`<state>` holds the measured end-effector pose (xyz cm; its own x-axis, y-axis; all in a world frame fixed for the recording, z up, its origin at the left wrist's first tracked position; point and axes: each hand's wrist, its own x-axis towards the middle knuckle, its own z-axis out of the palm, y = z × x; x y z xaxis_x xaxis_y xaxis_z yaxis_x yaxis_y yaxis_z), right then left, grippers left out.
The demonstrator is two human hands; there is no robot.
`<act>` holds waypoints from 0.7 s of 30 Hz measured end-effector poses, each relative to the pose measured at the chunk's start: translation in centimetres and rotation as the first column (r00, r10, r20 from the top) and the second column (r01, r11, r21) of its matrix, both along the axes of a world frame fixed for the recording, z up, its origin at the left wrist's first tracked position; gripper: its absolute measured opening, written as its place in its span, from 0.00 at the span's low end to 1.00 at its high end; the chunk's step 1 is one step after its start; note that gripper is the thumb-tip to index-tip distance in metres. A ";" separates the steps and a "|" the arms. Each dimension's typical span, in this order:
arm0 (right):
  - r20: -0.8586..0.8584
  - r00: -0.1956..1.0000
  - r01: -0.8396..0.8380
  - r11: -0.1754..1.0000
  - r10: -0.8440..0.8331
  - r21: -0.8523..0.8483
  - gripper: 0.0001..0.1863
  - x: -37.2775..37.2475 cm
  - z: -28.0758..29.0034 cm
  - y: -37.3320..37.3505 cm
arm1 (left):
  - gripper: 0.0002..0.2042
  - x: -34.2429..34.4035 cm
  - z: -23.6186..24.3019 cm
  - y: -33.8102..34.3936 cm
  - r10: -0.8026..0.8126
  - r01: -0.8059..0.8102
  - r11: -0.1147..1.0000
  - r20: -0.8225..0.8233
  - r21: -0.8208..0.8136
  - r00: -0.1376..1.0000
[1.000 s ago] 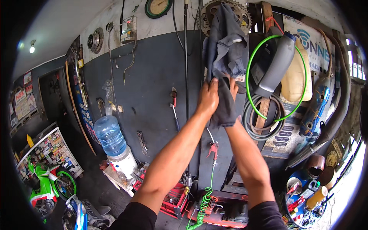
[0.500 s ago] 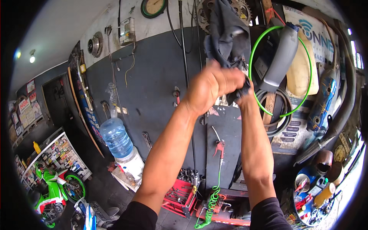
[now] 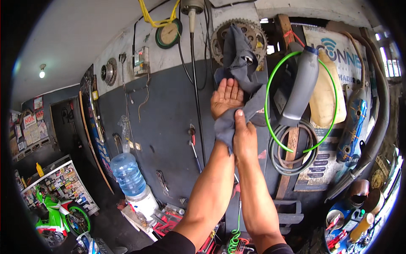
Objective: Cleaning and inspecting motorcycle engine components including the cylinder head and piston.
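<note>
While the left hand (image 3: 227, 98) is held up with its palm turned toward the person, the right hand (image 3: 246, 137) works at the left wrist with a grey cloth (image 3: 225, 128). The cloth hangs over the large toothed sprocket (image 3: 255, 42) on the wall, passes down behind the left fingers, and its lower end lies across the left wrist, touching the skin. The right grip is closed: the thumb presses on the cloth from the near side, so the cloth seems to be pinched between this thumb and the wrist; the other right fingers are mostly hidden, and one cannot tell how they bend. The left grip is loose, with the fingers straight and close to each other, and it holds nothing. To the right of the cloth are the green hoop (image 3: 267, 99) and the grey bottle (image 3: 301, 84), both apart from the hands. Judging by this position, the step in hand is probably the wiping of the left wrist. A further stroke would call for firm thumb pressure and a turning left wrist, without a strong pull, because the cloth could slip from the sprocket.
</note>
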<state>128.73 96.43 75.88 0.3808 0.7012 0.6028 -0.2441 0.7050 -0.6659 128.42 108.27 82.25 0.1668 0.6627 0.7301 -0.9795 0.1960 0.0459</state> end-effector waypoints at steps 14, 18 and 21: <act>0.154 0.955 0.262 0.965 -0.254 -0.033 0.29 2.1 0.8 0.3 | 0.27 -4.8 -6.2 -6.8 0.393 0.221 -0.533 0.471 0.817 -0.790; 0.541 0.810 0.268 0.963 -0.228 0.004 0.25 1.7 -0.8 2.4 | 0.21 -6.1 -7.0 -3.9 0.196 0.514 -0.459 0.647 0.725 -0.737; 0.602 0.498 0.486 0.776 -0.625 0.403 0.24 -2.8 -3.4 2.1 | 0.17 -8.4 -7.9 -1.6 0.229 0.656 -0.323 0.729 0.682 -0.645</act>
